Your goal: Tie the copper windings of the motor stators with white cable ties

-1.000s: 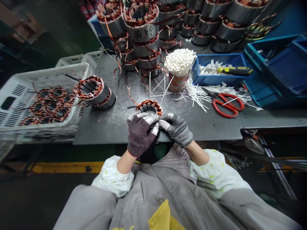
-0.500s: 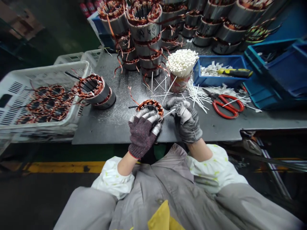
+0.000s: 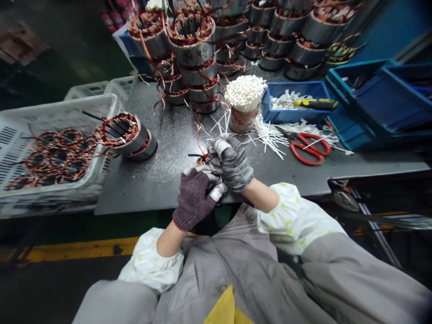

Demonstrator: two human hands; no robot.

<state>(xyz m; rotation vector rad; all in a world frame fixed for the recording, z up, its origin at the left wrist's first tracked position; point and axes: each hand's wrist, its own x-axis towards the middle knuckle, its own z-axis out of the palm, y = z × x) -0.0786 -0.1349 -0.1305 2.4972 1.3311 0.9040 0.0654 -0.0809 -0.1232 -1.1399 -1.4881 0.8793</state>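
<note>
My left hand (image 3: 197,191), in a dark maroon glove with white-wrapped fingertips, is closed on the near side of a small wound stator core (image 3: 203,159). Only a bit of its copper winding and a black lead show, since both hands cover the rest. Directly over the stator, my right hand (image 3: 232,162) in a grey striped glove has its fingers curled in; what they pinch is hidden. Just beyond stands a can (image 3: 242,122) packed with white sticks (image 3: 246,90). Loose white sticks (image 3: 270,136) lie beside it.
Red-handled scissors (image 3: 310,148) lie to the right. Behind them a blue bin (image 3: 293,115) holds white scraps and a yellow-black knife (image 3: 315,104). Stacked stators (image 3: 192,54) line the back. On the left are two stacked stators (image 3: 131,139) and a white crate (image 3: 111,105) of wound cores.
My right hand has moved left from beside the stator to on top of it, and the white stick it held is now out of sight. My left hand stays on the stator.
</note>
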